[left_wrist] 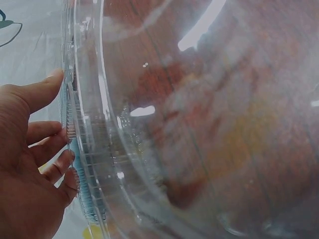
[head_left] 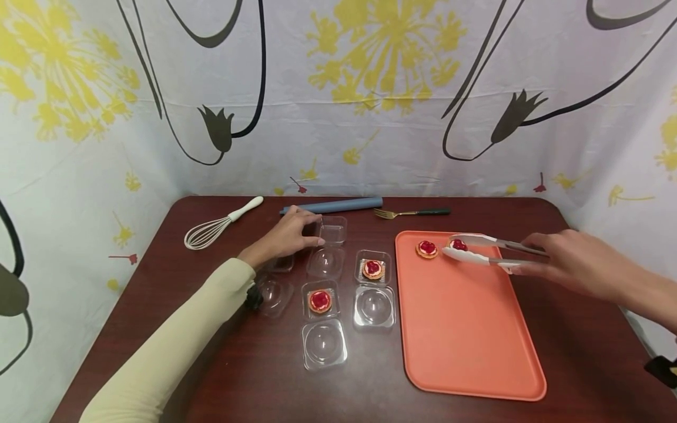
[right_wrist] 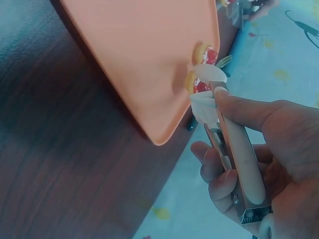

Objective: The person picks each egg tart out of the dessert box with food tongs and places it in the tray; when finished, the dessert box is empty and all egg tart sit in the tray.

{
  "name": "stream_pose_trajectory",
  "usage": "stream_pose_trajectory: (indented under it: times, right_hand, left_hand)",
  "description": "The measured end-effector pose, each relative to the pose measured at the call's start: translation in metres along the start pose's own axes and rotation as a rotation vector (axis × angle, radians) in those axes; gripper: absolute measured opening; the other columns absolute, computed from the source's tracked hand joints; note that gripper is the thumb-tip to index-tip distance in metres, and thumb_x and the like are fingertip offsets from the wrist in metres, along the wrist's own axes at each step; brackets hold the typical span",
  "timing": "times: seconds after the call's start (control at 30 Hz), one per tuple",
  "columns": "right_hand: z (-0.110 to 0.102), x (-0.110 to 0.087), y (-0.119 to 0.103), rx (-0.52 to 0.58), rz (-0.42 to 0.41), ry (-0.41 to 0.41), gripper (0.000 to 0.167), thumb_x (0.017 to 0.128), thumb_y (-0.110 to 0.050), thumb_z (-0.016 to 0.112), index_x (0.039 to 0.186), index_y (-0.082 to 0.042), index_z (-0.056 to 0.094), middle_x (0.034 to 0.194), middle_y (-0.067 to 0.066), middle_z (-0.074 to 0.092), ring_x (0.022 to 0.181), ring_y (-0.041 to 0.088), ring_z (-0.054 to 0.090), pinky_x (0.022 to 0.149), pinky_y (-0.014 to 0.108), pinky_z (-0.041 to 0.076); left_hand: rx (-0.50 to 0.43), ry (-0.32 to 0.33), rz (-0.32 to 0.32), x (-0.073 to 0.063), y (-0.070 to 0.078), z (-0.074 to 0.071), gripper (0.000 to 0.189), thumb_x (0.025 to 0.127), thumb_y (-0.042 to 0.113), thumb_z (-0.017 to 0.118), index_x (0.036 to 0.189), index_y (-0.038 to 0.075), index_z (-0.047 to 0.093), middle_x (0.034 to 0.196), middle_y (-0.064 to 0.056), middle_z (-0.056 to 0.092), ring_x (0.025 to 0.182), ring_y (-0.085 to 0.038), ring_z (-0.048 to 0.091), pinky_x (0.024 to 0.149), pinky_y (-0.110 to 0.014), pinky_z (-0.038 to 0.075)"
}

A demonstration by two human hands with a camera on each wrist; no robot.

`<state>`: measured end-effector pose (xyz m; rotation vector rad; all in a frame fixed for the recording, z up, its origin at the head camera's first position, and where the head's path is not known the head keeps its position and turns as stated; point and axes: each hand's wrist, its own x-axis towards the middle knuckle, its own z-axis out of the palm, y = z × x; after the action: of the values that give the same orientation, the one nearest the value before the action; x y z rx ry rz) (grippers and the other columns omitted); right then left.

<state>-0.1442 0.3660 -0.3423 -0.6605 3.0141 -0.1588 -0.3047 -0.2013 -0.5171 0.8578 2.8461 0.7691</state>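
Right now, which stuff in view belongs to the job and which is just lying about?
Likely in the job:
- tongs, in the right hand, tips around a tart
- orange tray
- two tarts in clear containers: front tart, back tart
- clear container the left hand touches

Likely just lying about:
- whisk
- blue rod
- fork

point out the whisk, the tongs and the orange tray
Whisk (head_left: 233, 217), head view: handle's lower end
Tongs (right_wrist: 242, 157), right wrist view: pale handle grip
Orange tray (head_left: 468, 323), head view: bare middle surface
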Motion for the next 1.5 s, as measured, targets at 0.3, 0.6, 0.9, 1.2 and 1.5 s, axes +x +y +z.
stream_pose_trajectory:
  times: [0.3,0.6,0.9,1.2,1.5]
  right_hand:
    - [0.007,-0.004,0.005,0.002,-0.007,-0.01,0.039,0.093,-0.04,0.09,0.104,-0.006,0.074,0.072,-0.013,0.058,0.069,0.011,0.053,0.061,0.038,0.046]
    - [0.01,-0.005,0.006,0.003,-0.008,-0.013,0.036,0.093,-0.04,0.089,0.101,-0.009,0.074,0.072,-0.013,0.056,0.069,0.01,0.052,0.061,0.036,0.045]
    - [0.011,-0.006,0.009,-0.005,-0.01,-0.003,0.035,0.093,-0.04,0.09,0.1,-0.01,0.073,0.071,-0.013,0.055,0.069,0.01,0.051,0.062,0.037,0.045]
    - [0.011,-0.005,0.012,0.0,0.017,-0.042,0.043,0.095,-0.041,0.088,0.108,-0.002,0.075,0.075,-0.011,0.06,0.07,0.012,0.053,0.062,0.038,0.046]
    - [0.012,-0.005,0.012,0.009,0.029,-0.051,0.046,0.097,-0.043,0.085,0.111,-0.001,0.075,0.075,-0.011,0.061,0.071,0.012,0.054,0.063,0.038,0.046]
  left_hand:
    - [-0.012,-0.001,-0.003,-0.001,-0.001,0.002,0.089,0.093,0.073,0.077,0.159,0.016,0.062,0.154,-0.005,0.063,0.127,-0.02,0.045,0.105,-0.05,0.046]
    - [-0.01,-0.005,-0.006,-0.003,0.005,-0.002,0.087,0.094,0.07,0.078,0.158,0.014,0.062,0.153,-0.006,0.064,0.127,-0.021,0.046,0.105,-0.049,0.046]
    - [-0.051,-0.051,-0.045,-0.013,0.033,-0.019,0.08,0.099,0.052,0.082,0.161,0.009,0.058,0.158,-0.011,0.06,0.134,-0.028,0.045,0.111,-0.05,0.042]
    - [-0.036,-0.045,-0.039,-0.003,0.014,-0.008,0.085,0.096,0.059,0.082,0.161,0.011,0.057,0.158,-0.009,0.06,0.133,-0.026,0.045,0.109,-0.051,0.043]
    - [-0.004,-0.02,-0.023,-0.001,0.009,-0.005,0.084,0.096,0.064,0.079,0.16,0.014,0.06,0.155,-0.005,0.062,0.127,-0.02,0.044,0.105,-0.048,0.045]
